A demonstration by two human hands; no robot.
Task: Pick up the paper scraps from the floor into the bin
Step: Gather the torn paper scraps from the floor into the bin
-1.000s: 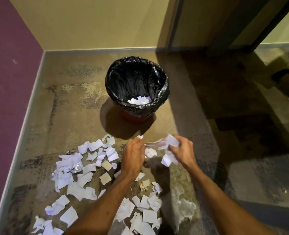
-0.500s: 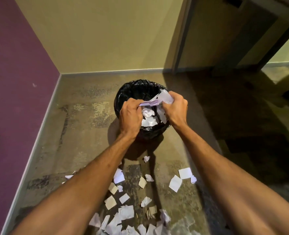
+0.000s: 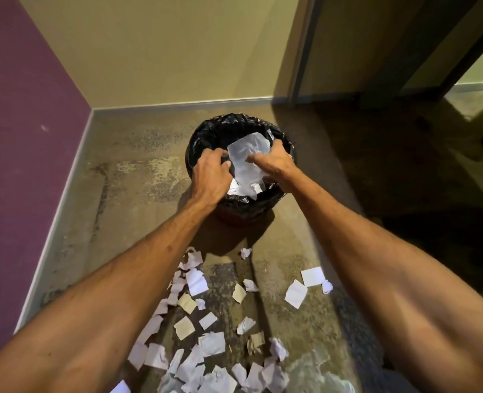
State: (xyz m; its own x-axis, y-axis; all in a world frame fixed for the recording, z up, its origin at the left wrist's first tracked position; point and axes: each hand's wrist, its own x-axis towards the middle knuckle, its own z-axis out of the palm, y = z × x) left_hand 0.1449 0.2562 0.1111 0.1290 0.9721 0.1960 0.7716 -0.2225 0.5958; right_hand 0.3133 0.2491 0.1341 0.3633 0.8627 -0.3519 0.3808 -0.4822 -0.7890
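Note:
The bin [image 3: 206, 131], lined with a black bag, stands on the floor near the wall corner. Both my hands are over its mouth. My right hand [image 3: 275, 163] pinches a large white paper scrap [image 3: 247, 154], thumb in front and fingers behind it. My left hand [image 3: 210, 177] is beside that scrap with its fingers loosely apart, and I see nothing gripped in it. More white scraps [image 3: 241, 190] lie inside the bin below my hands. Several paper scraps [image 3: 196, 282] are scattered on the floor between my forearms, thickest at the bottom edge [image 3: 212, 367].
A purple wall [image 3: 21, 137] runs along the left and a yellow wall [image 3: 163, 52] along the back. A dark door frame [image 3: 302, 52] and shadowed floor lie to the right. Two flat scraps [image 3: 311, 276] lie near my right forearm.
Both hands carried a bundle of scraps from the floor up over the bin. The bundle has come apart, and pieces have dropped into the bin.

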